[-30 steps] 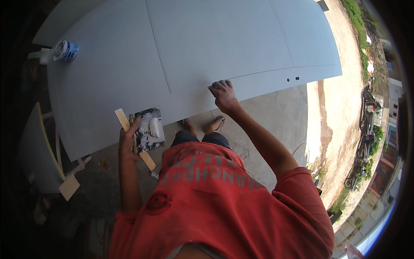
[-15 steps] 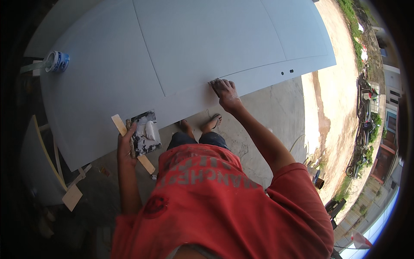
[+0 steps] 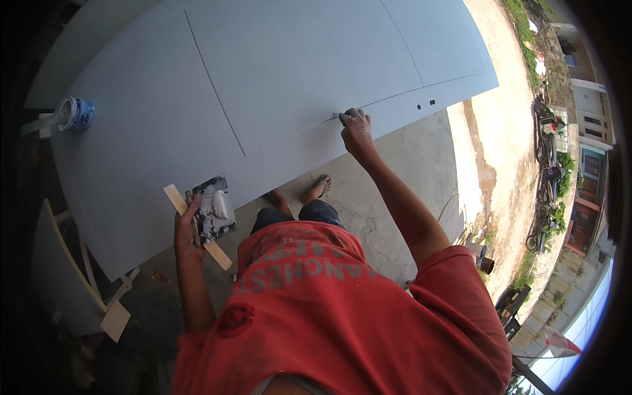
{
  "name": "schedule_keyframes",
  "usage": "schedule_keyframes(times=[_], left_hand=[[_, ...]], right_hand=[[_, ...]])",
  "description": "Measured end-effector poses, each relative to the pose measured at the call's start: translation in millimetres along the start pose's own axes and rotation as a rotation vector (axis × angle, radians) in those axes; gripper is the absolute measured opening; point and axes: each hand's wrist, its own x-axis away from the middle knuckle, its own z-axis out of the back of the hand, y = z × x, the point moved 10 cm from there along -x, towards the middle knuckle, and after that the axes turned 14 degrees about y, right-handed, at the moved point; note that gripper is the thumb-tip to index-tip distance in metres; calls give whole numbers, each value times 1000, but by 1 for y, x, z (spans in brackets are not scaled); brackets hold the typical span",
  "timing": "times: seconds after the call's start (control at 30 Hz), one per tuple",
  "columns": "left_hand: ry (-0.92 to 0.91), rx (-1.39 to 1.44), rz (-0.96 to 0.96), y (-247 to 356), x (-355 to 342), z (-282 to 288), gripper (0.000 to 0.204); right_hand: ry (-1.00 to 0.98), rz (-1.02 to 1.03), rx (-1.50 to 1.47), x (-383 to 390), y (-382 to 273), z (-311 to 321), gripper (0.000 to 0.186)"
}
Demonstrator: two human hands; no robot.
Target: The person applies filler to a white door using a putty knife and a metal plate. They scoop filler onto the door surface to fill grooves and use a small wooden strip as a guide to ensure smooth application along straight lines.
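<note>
My left hand [image 3: 187, 224] is closed round a wooden-handled putty board [image 3: 210, 234], a dark, smeared plate bearing a lump of white filler [image 3: 221, 205]. My right hand [image 3: 357, 135] grips what looks like a small dark scraper, mostly hidden by the fingers, against a groove near the front edge of a large pale grey-blue door panel [image 3: 289, 66]. A faint pale streak runs along that groove to the left of it. Two dark holes [image 3: 425, 105] are cut in the panel further right, near the same edge.
A white-and-blue tub [image 3: 80, 114] with a tool in it sits on the panel's left end. Curved panels and wooden pieces [image 3: 115, 320] stand at the left. My sandalled feet are on concrete [image 3: 395, 191] below. Motorbikes [image 3: 546, 151] and a hose lie off to the right.
My right hand has moved right and up along the groove with the scraper. The whole view has shifted, so the panel, tub and putty board appear further left.
</note>
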Motion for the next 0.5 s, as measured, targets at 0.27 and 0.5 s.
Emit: schedule_keyframes(times=[0.27, 0.5], left_hand=[[-67, 28, 36, -9, -11, 0, 22], [-201, -27, -56, 27, -2, -52, 19]], right_hand=[[-52, -73, -89, 24, -111, -45, 12], [-340, 118, -232, 47, -196, -75, 23]])
